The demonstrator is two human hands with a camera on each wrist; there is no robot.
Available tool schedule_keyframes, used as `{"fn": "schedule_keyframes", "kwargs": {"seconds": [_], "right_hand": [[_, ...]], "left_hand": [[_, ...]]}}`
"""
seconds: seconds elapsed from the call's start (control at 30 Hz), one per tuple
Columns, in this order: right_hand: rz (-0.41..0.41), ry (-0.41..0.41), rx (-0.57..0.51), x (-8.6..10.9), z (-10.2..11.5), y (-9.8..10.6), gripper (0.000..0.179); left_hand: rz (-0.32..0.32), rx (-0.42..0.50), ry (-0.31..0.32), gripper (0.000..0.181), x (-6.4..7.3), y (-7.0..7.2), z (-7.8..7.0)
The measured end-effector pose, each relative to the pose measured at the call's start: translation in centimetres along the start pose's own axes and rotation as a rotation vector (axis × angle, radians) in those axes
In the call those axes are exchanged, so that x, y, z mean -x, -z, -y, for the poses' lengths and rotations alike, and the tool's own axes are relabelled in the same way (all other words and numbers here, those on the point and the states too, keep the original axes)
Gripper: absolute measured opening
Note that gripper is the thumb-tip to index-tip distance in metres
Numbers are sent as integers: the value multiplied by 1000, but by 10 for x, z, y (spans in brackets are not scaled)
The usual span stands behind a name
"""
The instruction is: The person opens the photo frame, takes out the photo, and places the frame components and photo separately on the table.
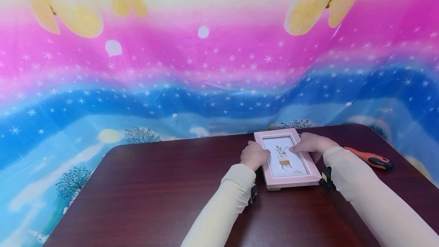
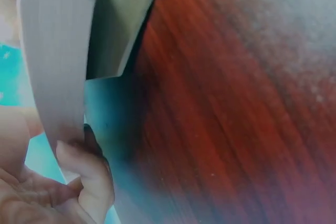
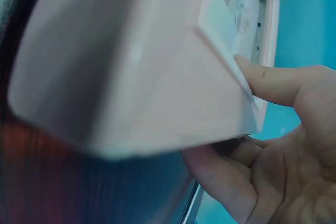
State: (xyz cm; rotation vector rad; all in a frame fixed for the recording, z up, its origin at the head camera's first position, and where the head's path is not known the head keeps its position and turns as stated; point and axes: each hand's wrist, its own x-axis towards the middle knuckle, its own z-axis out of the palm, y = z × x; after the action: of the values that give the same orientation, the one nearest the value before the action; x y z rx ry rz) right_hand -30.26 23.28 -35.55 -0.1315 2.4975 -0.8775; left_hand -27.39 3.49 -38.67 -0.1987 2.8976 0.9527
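Observation:
A pink picture frame is held between both hands over the dark wooden table. Inside it shows a white print of a plant in a brown pot on legs. My left hand grips the left side, its thumb on the front and fingers curled behind, as the left wrist view also shows. On the right side my right hand pinches the frame, thumb over the front edge and fingers underneath. A grey flap juts from the back of the frame in the left wrist view.
To the right of the right hand, a tool with an orange and black handle lies on the table. A colourful snow-scene cloth hangs behind the table's far edge. Dark bands circle both wrists.

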Motion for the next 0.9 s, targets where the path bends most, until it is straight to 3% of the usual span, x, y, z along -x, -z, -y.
{"fn": "schedule_keyframes", "kwargs": {"seconds": [0.23,0.43,0.57,0.73,0.9], "right_hand": [[-57,-32,50,-6,11,-2,45],[-37,-73,74,-4,16,0,50],[-16,-84,45,-2,16,0,55],[-34,-45,51,0,13,-2,57],[-87,12,91,3,12,-7,59]], "left_hand": [[-37,5,-3,66,-2,0,-1],[-36,-10,-16,67,-1,1,1],[-47,-36,-47,58,0,3,4],[-52,-137,-83,52,5,5,3],[-83,-331,-151,43,9,8,1]]}}
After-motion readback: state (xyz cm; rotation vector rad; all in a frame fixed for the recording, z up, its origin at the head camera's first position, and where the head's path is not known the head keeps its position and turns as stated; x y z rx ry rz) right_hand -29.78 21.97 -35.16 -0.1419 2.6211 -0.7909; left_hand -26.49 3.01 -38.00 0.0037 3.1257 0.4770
